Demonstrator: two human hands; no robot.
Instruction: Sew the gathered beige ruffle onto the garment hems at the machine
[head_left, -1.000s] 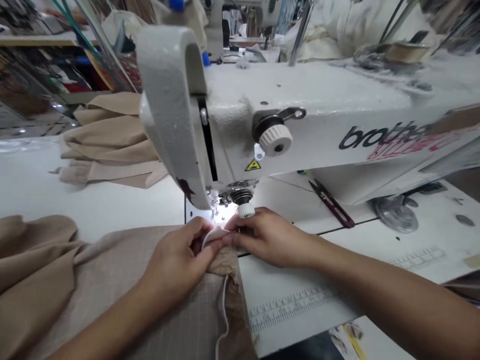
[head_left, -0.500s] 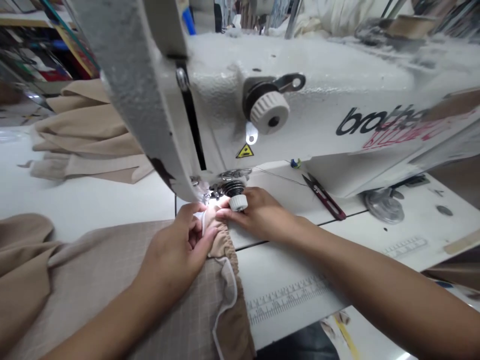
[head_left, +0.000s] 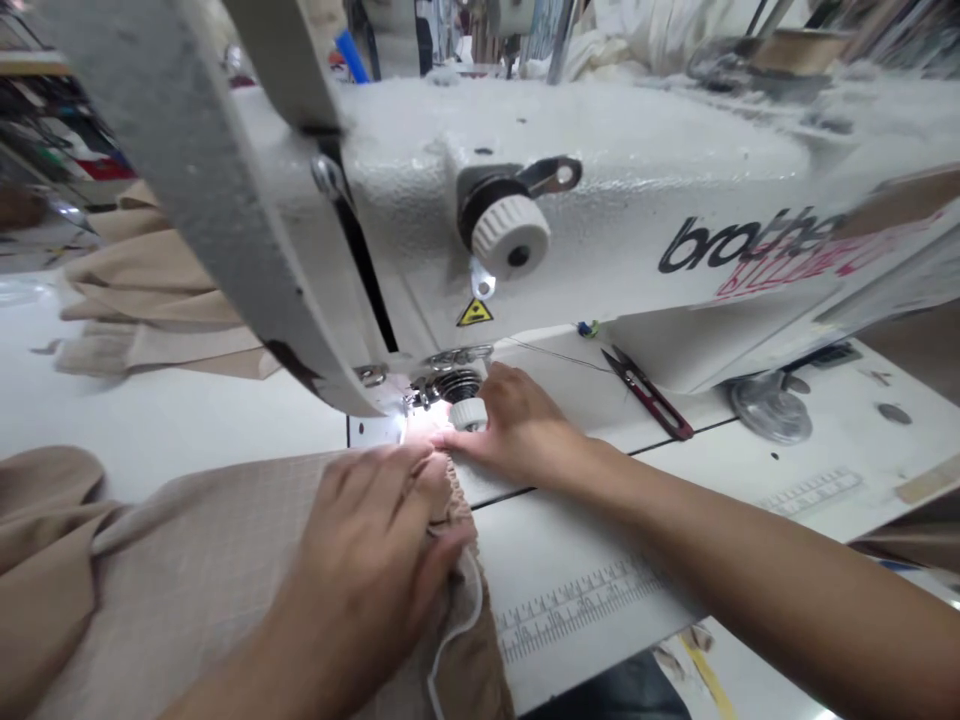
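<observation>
left hand (head_left: pixel 371 555) from pinch to loosely spread on tan fabric (head_left: pixel 202 545); right hand (head_left: pixel 521 430), hold unclear

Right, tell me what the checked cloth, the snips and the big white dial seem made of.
Cloth: woven fabric, matte, perhaps cotton or a blend; it drapes softly. Snips: probably metal, given the thin, pointed blades; the dark red finish could be paint. Dial: likely plastic, off-white, with moulded-looking ridges.

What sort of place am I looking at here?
Probably a garment workshop: there's an industrial-looking sewing machine, thread snips lying under its arm, and heaped tan fabric behind it at picture left.
</observation>
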